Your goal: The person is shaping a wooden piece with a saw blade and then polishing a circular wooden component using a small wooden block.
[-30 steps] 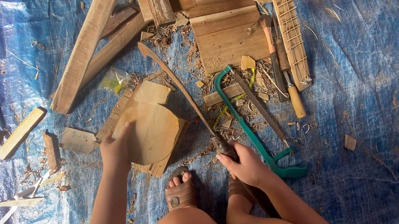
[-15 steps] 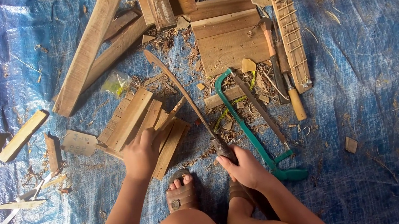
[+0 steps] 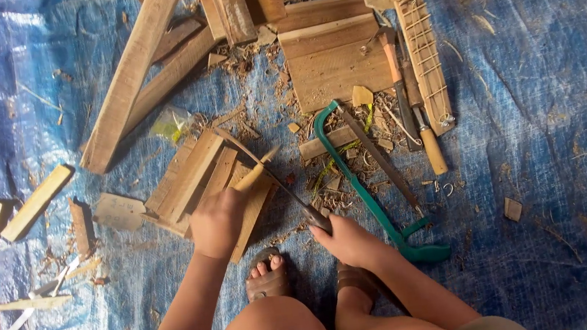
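Note:
My left hand point(image 3: 217, 221) grips a thin wooden stick point(image 3: 258, 167) that points up and right over a stack of flat wood pieces point(image 3: 188, 177). My right hand point(image 3: 346, 240) is closed on the handle of a long dark blade point(image 3: 269, 175); the blade runs up and left and crosses the stick near its tip. My two sandalled feet point(image 3: 268, 277) rest on the blue tarp point(image 3: 543, 158) just below both hands.
A green-framed hacksaw point(image 3: 370, 193) lies right of my right hand. Chisels with wooden handles point(image 3: 421, 121), a small stringed instrument neck and body point(image 3: 413, 18), long planks point(image 3: 136, 72) and boards point(image 3: 333, 57) lie beyond. Offcuts and shavings are scattered at left, partly on bare ground.
My left hand let a broad flat piece drop onto the stack and took up the thin stick. The blade swung down from pointing far up-left and now lies against the stick.

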